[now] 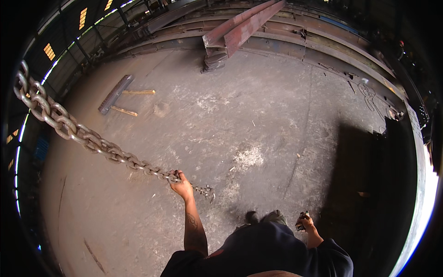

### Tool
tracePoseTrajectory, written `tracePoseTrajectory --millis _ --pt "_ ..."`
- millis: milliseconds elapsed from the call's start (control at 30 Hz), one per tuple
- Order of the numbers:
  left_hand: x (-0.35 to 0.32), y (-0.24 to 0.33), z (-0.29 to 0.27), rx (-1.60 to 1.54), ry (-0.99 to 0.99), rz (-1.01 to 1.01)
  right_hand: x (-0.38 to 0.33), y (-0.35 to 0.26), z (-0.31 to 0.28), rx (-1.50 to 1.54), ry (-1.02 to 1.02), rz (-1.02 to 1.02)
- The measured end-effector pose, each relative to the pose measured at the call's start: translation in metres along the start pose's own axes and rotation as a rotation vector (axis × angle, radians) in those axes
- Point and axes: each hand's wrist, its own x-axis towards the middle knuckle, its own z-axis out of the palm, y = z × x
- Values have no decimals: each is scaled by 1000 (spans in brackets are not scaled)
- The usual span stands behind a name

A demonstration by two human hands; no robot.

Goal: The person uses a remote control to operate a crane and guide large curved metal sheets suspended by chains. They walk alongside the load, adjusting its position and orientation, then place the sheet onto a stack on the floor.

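Down at the near edge, the person's dark clothing (263, 251) fills the middle, with shoes (275, 216) showing just beyond it. To its right, the right hand (310, 226) has its fingers curled around a small object (302, 221), held low beside the body, perhaps to keep it clear of the other arm; its kind is too small to tell. On the other side the left arm reaches forward, and the left hand (183, 188) is clamped around a heavy chain (68, 123) near its lower end, probably to steady it and hold it out at a slant. That chain runs from the upper left down to the fist, and a short tail of links hangs past it above the floor (217, 134). Its links are thick, oval and greyish brown, dull as if rusty, with bright glints on the rounded parts; higher up, strands seem to lie side by side. Farther off at left, a dark metal bar (115, 94) lies with two wooden sticks (140, 92) jutting from one side, possibly supports keeping it off the ground. Beyond, a reddish steel beam (251, 28) points inward over long rows of beams (170, 44), with loose cable (369, 95) at right.
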Motion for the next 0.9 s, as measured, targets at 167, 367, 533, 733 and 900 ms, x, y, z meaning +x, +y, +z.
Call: tracePoseTrajectory --millis 167,367,533,733,900 --pt "40 -3 64 -12 -93 -4 23 -43 22 -428 81 133" --pt "84 -27 132 41 -112 -40 104 -97 29 -807 40 -28" --pt "137 -24 202 -48 -142 -81 176 -222 48 -927 -86 -46" --pt "184 -47 257 -14 -143 -86 279 -396 77 -1019 34 -297" --pt "231 -41 305 -43 -141 -118 304 -541 143 -953 10 -433"
